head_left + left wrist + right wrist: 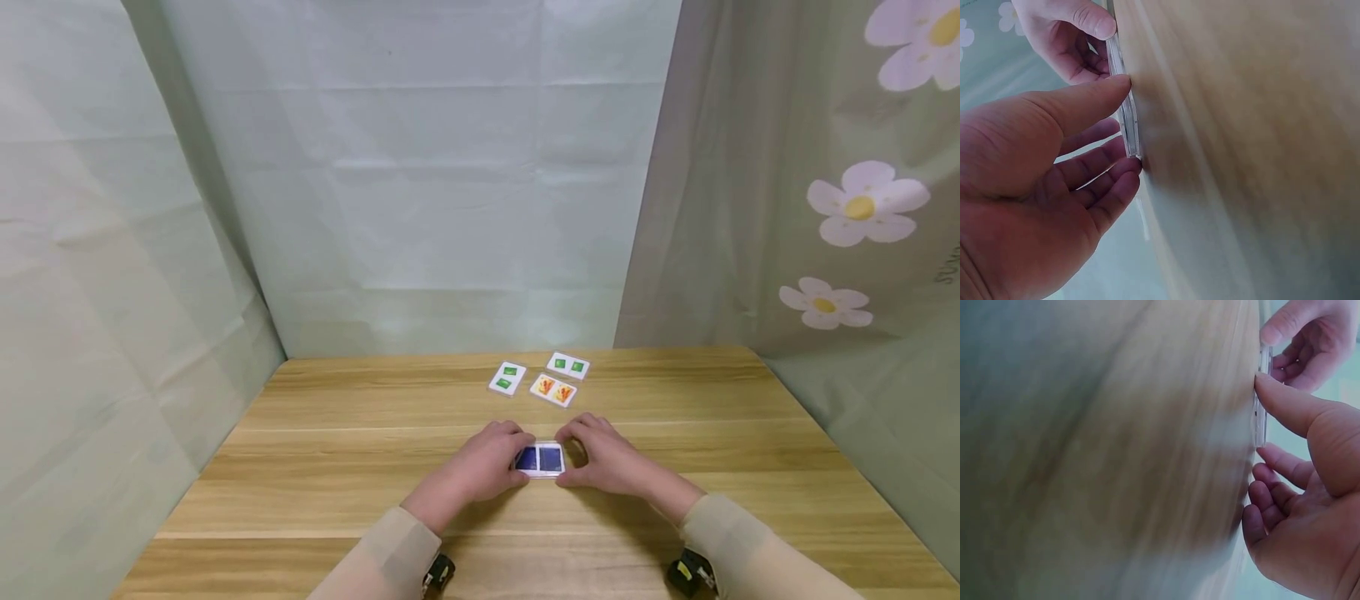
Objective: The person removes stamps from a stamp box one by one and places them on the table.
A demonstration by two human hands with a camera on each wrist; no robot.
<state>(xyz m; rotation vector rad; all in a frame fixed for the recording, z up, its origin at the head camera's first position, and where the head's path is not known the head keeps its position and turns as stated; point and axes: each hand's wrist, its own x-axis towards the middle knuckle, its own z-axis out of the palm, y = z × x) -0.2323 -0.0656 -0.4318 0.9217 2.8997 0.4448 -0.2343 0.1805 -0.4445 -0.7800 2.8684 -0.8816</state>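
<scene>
A small stack of clear-edged cards, its top one showing two dark blue squares, lies flat on the wooden table. My left hand grips its left end, thumb on the near edge and fingers on the far edge. At the right end, my right hand pinches the corners between thumb and fingertips. From the side, the left wrist view shows the layered clear edges between thumb and fingers. In the right wrist view the thumb meets the stack's edge while the other fingers curl loosely near the tabletop.
Beyond the hands lie a card with two green pictures, another green card and an orange-pictured card. Pale cloth hangs behind the wooden table, with a flowered curtain on the right.
</scene>
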